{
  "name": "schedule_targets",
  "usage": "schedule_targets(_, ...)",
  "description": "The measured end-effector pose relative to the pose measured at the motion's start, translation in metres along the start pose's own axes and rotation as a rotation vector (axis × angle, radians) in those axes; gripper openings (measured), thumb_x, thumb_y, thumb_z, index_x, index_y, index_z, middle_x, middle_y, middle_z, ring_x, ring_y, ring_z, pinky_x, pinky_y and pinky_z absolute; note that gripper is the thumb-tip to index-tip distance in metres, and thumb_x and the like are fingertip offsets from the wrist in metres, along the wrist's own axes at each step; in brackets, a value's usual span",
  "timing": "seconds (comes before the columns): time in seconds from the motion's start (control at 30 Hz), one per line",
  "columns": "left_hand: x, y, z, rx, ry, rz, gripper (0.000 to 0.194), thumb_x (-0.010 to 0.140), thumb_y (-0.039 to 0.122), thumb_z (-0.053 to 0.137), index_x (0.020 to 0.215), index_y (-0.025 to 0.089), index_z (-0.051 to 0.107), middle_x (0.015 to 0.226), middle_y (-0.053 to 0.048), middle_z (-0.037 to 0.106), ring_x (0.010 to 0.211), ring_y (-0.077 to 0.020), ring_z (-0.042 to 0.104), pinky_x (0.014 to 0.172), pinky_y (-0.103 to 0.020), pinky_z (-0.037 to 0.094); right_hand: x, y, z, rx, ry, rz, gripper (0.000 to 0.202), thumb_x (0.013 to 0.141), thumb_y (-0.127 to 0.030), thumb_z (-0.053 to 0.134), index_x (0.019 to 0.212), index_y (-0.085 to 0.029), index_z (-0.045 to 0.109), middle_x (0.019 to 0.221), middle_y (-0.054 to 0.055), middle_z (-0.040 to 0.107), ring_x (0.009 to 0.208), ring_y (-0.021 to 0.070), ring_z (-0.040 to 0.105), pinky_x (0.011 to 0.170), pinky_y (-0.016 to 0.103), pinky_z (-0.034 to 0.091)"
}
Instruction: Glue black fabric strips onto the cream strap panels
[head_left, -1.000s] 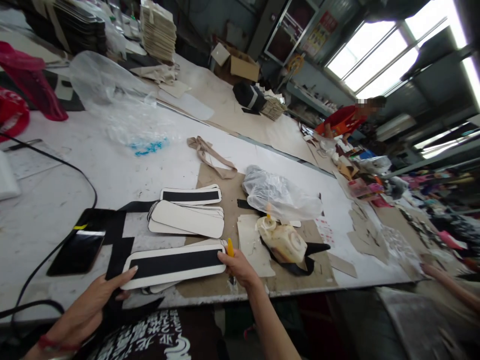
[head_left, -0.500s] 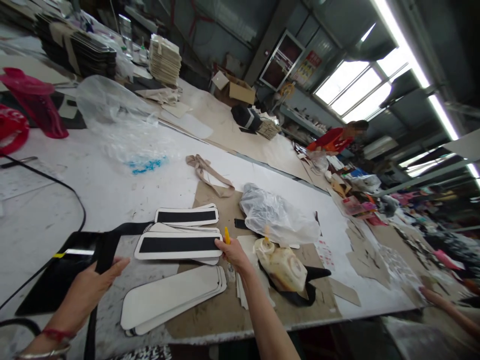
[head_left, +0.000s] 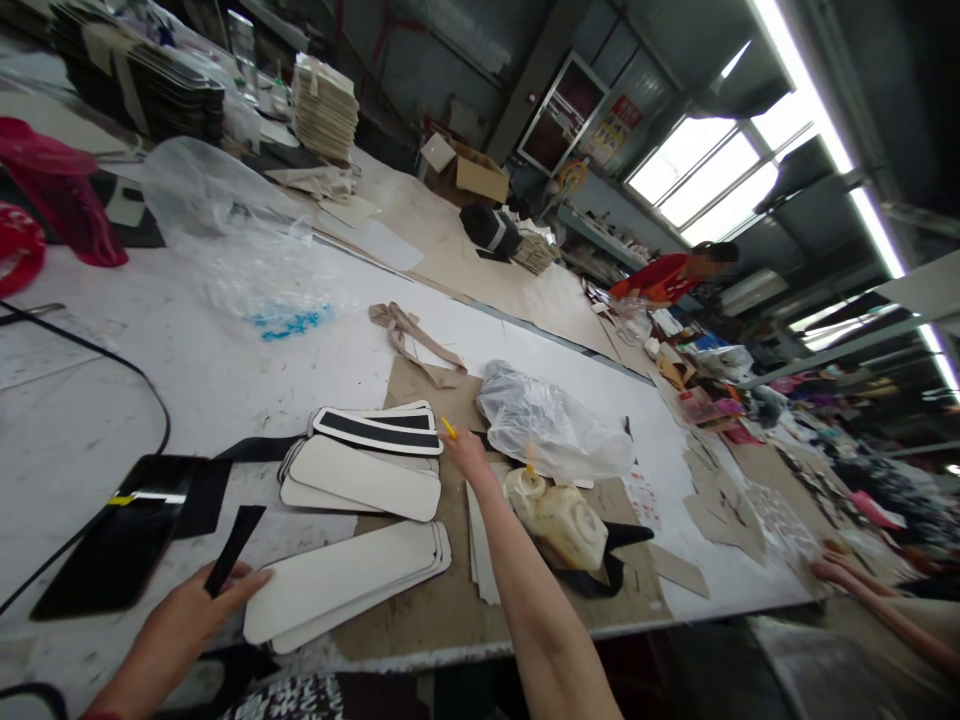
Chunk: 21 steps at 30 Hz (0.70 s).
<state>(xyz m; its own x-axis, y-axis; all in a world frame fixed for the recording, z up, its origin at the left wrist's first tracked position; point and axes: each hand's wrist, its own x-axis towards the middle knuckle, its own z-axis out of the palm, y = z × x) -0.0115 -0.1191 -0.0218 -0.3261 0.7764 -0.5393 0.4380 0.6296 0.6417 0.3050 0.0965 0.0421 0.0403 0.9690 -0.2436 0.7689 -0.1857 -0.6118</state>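
Note:
My left hand (head_left: 184, 630) is closed on a black strip (head_left: 236, 548), whose end sticks up past the fingers. Its fingertips are at the left end of a fanned stack of plain white panels (head_left: 341, 585) with rounded ends. My right hand (head_left: 466, 455) grips a slim yellow stick-like tool (head_left: 448, 428); the rest of it is hidden. Those fingers are at the right end of a white panel with a black strip (head_left: 379, 432), slightly bowed on the far pile; whether they touch it I cannot tell. Plain white panels (head_left: 367, 478) overlap in front of that pile.
A stained plastic container (head_left: 562, 525) and a clear plastic bag (head_left: 551, 420) lie right of my right arm. A dark phone-like slab (head_left: 112, 545) with a cable lies at left. A beige strap (head_left: 420, 345) lies farther back. Another person's hands (head_left: 847, 575) are at far right.
My right hand has moved away from me, and the black-striped panel now lies on the far pile, uncovering plain panels. My left hand has shifted down and right with the black strip.

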Motion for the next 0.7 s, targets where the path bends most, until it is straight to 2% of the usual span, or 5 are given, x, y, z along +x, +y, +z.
schedule_targets(0.1, -0.013, -0.006, 0.009, -0.019, -0.116, -0.030, 0.045, 0.059, 0.059, 0.059, 0.077, 0.018, 0.063, 0.078, -0.011, 0.072, 0.083, -0.0330, 0.065, 0.078, -0.041, 0.048, -0.017, 0.006, -0.010, -0.072, 0.058, -0.045, 0.018, 0.082, -0.030, 0.055, 0.069, -0.019, 0.056, 0.072, 0.008, 0.061, 0.081, 0.0217, 0.059, 0.070, 0.029, 0.039)
schedule_targets(0.2, -0.023, -0.009, 0.013, -0.108, -0.215, -0.032, 0.045, 0.062, 0.057, 0.059, 0.083, 0.017, 0.063, 0.086, -0.013, 0.072, 0.086, -0.0312, 0.065, 0.078, -0.037, 0.049, -0.057, 0.005, -0.017, -0.073, 0.040, -0.110, 0.027, 0.089, -0.039, 0.045, 0.077, -0.019, 0.058, 0.073, 0.007, 0.061, 0.075, 0.0197, 0.058, 0.070, 0.029, 0.041)
schedule_targets(0.33, -0.027, -0.011, 0.011, -0.039, -0.141, -0.039, 0.043, 0.064, 0.057, 0.058, 0.082, 0.018, 0.063, 0.080, -0.011, 0.071, 0.081, -0.0305, 0.065, 0.073, -0.038, 0.050, -0.126, -0.011, -0.008, 0.167, 0.009, -0.295, 0.045, 0.093, -0.051, 0.029, 0.089, -0.019, 0.060, 0.086, 0.006, 0.063, 0.082, 0.0176, 0.057, 0.075, 0.029, 0.043)
schedule_targets(0.5, -0.036, -0.011, 0.009, -0.123, -0.093, -0.024, 0.043, 0.063, 0.059, 0.060, 0.072, 0.017, 0.060, 0.062, -0.006, 0.063, 0.062, -0.0239, 0.060, 0.057, -0.034, 0.047, -0.185, -0.034, 0.039, 0.513, 0.003, -0.124, 0.054, 0.088, -0.065, 0.027, 0.079, -0.019, 0.055, 0.074, 0.004, 0.056, 0.062, 0.0140, 0.051, 0.059, 0.026, 0.042)
schedule_targets(0.7, -0.040, -0.012, 0.011, -0.289, -0.180, -0.038, 0.046, 0.059, 0.064, 0.058, 0.060, 0.018, 0.052, 0.047, 0.001, 0.049, 0.045, -0.0162, 0.045, 0.045, -0.029, 0.036, -0.205, -0.046, 0.102, 0.819, -0.195, 0.049, 0.039, 0.078, -0.059, 0.052, 0.082, -0.021, 0.048, 0.070, -0.001, 0.054, 0.054, 0.0117, 0.052, 0.054, 0.025, 0.043)
